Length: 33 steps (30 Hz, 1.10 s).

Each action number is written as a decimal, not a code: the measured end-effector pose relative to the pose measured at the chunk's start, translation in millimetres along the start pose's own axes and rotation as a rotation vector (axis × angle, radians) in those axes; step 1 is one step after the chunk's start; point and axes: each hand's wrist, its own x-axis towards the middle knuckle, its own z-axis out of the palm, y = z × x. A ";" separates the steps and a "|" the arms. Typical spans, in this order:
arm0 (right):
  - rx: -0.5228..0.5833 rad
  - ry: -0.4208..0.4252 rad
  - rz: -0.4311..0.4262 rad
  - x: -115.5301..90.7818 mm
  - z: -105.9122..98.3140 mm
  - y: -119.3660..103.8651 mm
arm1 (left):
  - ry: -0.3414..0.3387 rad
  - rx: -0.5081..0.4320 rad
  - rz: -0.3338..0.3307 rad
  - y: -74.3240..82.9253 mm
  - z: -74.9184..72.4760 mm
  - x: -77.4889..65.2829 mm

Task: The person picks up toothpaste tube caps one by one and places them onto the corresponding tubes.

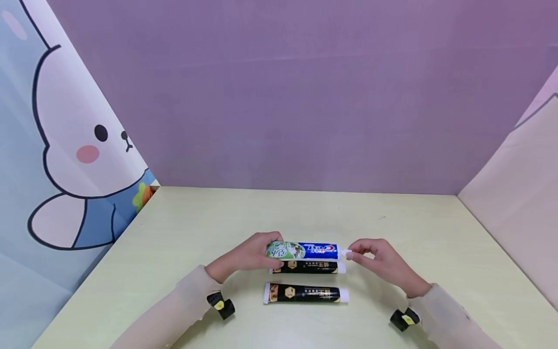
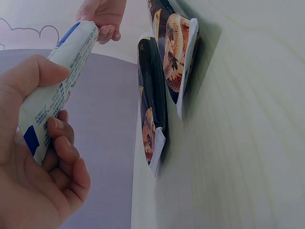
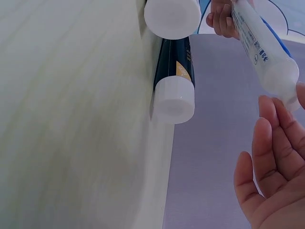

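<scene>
A blue, green and white toothpaste tube (image 1: pixel 320 250) is held up above the table, its white cap pointing right. My left hand (image 1: pixel 255 253) grips its flat end; in the left wrist view the thumb (image 2: pixel 47 71) lies on one side and curled fingers on the other. At the other end my right hand (image 1: pixel 385 261) pinches the small white cap (image 3: pixel 289 101) between thumb and fingertips. Beneath the held tube, partly hidden by it, lies a black toothpaste tube (image 1: pixel 311 267) with a white cap. A second black toothpaste tube (image 1: pixel 307 293) lies nearer, roughly parallel to it.
The pale table (image 1: pixel 209 208) reaches back to a purple backdrop (image 1: pixel 305 106). A cloth with a cartoon rabbit (image 1: pixel 74 160) hangs at the left, and a light cloth (image 1: pixel 523 194) stands along the right edge.
</scene>
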 end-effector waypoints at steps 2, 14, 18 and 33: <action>0.019 -0.012 -0.011 0.1 0.1 1.4 | -0.002 -0.004 0.000 -0.2 0.6 0.0; 0.104 -0.099 -0.028 0.5 0.0 14.3 | -0.008 -0.005 0.003 -1.8 3.5 1.3; 0.110 -0.106 -0.018 1.0 1.1 14.1 | -0.007 -0.010 0.004 -1.7 4.7 2.0; 0.102 -0.136 0.012 0.9 1.0 16.7 | -0.008 -0.018 0.006 -5.7 4.3 4.1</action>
